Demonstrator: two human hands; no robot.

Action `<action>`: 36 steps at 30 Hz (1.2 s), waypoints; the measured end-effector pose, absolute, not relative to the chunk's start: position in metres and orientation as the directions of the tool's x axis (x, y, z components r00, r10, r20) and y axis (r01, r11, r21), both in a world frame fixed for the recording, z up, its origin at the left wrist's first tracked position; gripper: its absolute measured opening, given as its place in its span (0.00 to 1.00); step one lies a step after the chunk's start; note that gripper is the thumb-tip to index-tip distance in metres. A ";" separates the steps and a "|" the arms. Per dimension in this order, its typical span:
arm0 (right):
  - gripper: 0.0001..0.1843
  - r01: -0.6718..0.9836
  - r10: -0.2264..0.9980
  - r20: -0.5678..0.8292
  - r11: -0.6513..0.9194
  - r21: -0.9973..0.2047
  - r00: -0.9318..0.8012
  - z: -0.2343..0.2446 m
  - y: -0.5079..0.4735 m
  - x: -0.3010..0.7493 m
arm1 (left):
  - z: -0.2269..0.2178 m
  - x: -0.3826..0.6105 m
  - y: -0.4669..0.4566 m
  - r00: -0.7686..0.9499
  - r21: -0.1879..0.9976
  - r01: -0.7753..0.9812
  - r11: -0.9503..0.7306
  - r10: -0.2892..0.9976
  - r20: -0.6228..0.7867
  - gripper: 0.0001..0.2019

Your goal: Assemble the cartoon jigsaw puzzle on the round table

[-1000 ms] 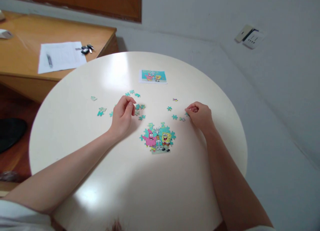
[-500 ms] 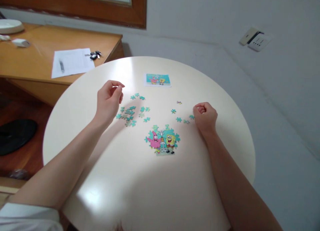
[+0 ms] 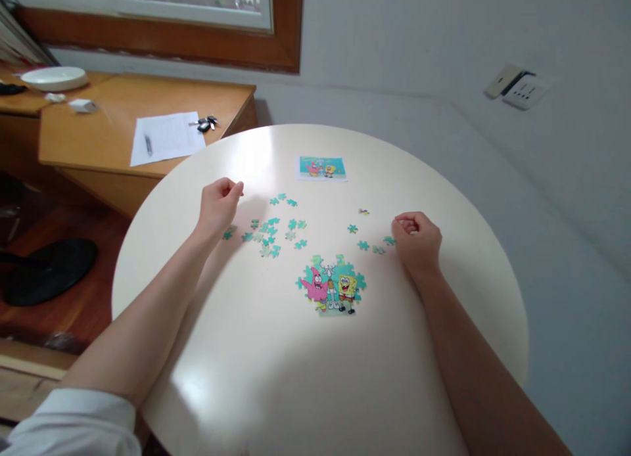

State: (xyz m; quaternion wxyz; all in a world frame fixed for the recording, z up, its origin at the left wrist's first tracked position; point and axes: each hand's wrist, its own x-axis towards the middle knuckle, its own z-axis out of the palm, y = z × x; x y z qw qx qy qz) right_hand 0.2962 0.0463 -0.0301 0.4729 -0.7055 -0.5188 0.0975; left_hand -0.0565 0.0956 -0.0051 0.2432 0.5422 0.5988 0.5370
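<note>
A partly joined jigsaw puzzle lies on the round white table, showing a pink starfish, a pale tall figure and a yellow square character. My left hand is closed in a loose fist left of a cluster of loose green puzzle pieces, with nothing visible in its fingers. One piece lies close beside that wrist. On the right, my right hand rests with curled fingers, and no object shows in them. A teal piece lies right by its thumb side; several others, including a teal piece, are scattered left of it.
A printed reference picture lies at the far side of the table. Beyond, a wooden desk carries a sheet of paper, keys and a white charger. The wall with a socket stands at the right.
The view has shifted, so the scene sits a little lower and further right. My left hand has curled more tightly and moved slightly left from the loose pieces. My right hand stays nearly still.
</note>
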 end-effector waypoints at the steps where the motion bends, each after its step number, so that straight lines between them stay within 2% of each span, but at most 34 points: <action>1: 0.04 0.641 0.822 0.355 -0.015 -0.767 0.445 -0.030 0.046 0.296 | -0.004 -0.057 0.095 -0.290 0.907 0.386 -0.166 0.912 0.291 0.12; 9: 0.05 0.665 0.810 0.388 -0.002 -0.747 0.439 -0.031 0.047 0.299 | 0.005 -0.062 0.094 -0.309 0.927 0.337 -0.165 0.911 0.274 0.05; 21: 0.05 0.673 0.797 0.407 0.002 -0.740 0.446 -0.032 0.047 0.301 | 0.002 -0.078 0.101 -0.501 0.969 0.212 -0.131 0.836 0.222 0.07; 29: 0.06 0.656 0.802 0.403 0.018 -0.754 0.442 -0.037 0.049 0.304 | 0.001 -0.099 0.106 -0.603 0.995 0.090 -0.040 0.793 0.086 0.12; 36: 0.07 0.611 0.801 0.385 0.030 -0.791 0.459 -0.033 0.048 0.301 | -0.010 -0.092 0.107 -0.601 0.990 0.095 -0.105 0.787 0.141 0.10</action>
